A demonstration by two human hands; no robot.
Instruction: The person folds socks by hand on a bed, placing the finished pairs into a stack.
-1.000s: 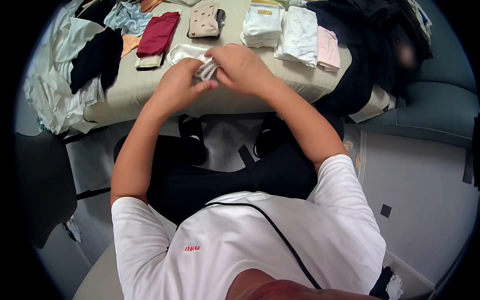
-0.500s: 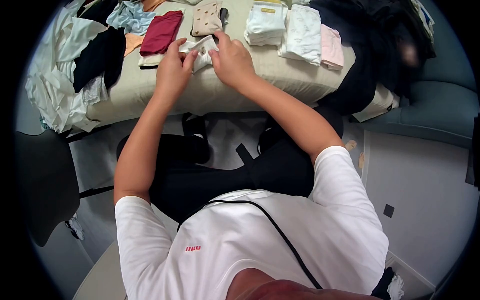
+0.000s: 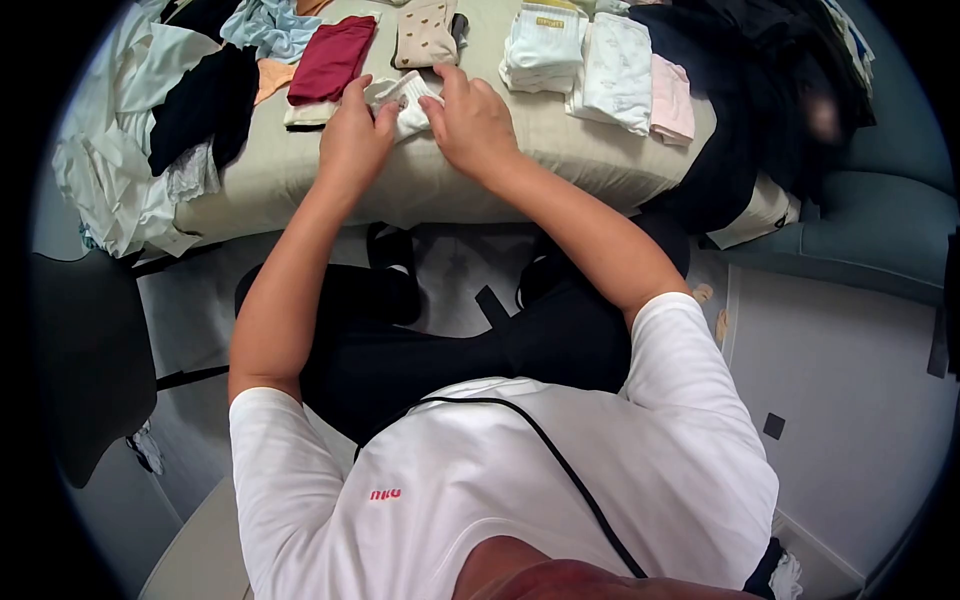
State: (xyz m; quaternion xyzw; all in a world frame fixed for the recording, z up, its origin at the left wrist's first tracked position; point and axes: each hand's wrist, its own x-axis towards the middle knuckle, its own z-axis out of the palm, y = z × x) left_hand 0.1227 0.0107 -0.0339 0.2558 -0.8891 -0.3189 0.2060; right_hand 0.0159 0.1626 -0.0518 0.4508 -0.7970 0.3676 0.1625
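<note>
A small white sock with a ribbed-looking edge lies at the near side of the cloth-covered surface, between my two hands. My left hand pinches its left end, thumb and fingers closed on the fabric. On the other side, my right hand grips the right part with thumb and forefinger. Part of the sock is hidden by my fingers. Just beyond it sits a folded beige piece with brown dots. A folded dark red garment rests left of my left hand, on top of a cream one.
To the right are folded white clothes, a white patterned stack and a folded pink piece. Loose white garments and a black one hang at the left. Dark clothing drapes over the right end.
The dark mark or opening on the white sock shows less now, and the ribbed edge shows more. Both hands stay on it; the view has shifted slightly.
</note>
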